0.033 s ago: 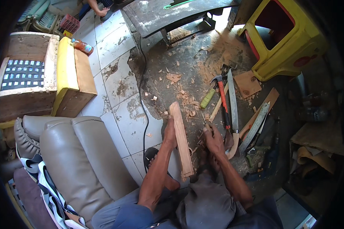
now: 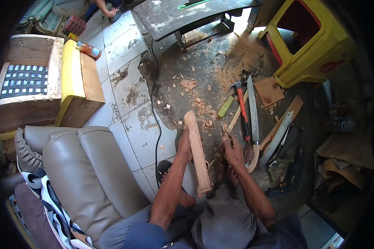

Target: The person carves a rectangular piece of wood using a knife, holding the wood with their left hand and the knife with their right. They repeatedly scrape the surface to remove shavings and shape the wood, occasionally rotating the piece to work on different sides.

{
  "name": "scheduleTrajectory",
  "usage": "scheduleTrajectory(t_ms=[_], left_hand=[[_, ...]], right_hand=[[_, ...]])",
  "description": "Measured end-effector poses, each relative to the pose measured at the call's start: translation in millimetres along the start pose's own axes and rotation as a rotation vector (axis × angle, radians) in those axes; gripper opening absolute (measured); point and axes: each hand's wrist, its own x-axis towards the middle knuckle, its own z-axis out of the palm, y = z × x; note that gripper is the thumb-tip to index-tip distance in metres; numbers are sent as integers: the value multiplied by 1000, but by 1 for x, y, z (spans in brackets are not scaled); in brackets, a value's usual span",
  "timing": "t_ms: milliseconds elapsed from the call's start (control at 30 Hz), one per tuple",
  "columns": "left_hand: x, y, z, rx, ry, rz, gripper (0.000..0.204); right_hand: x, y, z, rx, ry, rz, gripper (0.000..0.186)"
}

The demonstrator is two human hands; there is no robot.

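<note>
My left hand point(image 2: 184, 146) grips a pale wooden block point(image 2: 198, 155) from its left side. The block is long, tilts slightly and reaches down toward my knees. To the right of it, my right hand point(image 2: 233, 150) is closed with its fingers curled. What those fingers hold, if anything, is too small to make out. Just beyond this hand lie a hammer point(image 2: 241, 106) with a red handle, a long blade point(image 2: 252, 110) with a pale wooden handle, and a tool with a green handle point(image 2: 226, 106). Wood shavings point(image 2: 204, 108) are scattered ahead of both hands.
A yellow plastic stool point(image 2: 286, 76) lies at the far right, near a flat wooden piece point(image 2: 269, 91). A black cable point(image 2: 154, 95) crosses the tiles. Left are a grey padded cushion point(image 2: 83, 174) and a wooden frame point(image 2: 54, 54). Another person's hand point(image 2: 110, 13) shows at the top.
The fingers of my right hand have shifted slightly and curled in. My left hand and the wooden block stay in place.
</note>
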Motion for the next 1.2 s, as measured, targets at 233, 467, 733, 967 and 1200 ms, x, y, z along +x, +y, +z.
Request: scheduleTrajectory(t_ms=[233, 467, 733, 967, 1200], left_hand=[[-9, 9, 17, 148, -73, -175, 58], [-9, 5, 35, 437, 73, -82, 65], [19, -26, 33, 440, 189, 135, 69], [4, -18, 41, 419, 182, -3, 77], [3, -15, 41, 409, 182, -11, 78]], right_hand=[[31, -13, -9, -6, -75, 47, 47], [67, -3, 3, -187, -93, -26, 41], [103, -31, 14, -615, -267, -107, 39], [118, -47, 13, -763, -389, -93, 38], [131, -49, 28, -855, -431, -32, 40]])
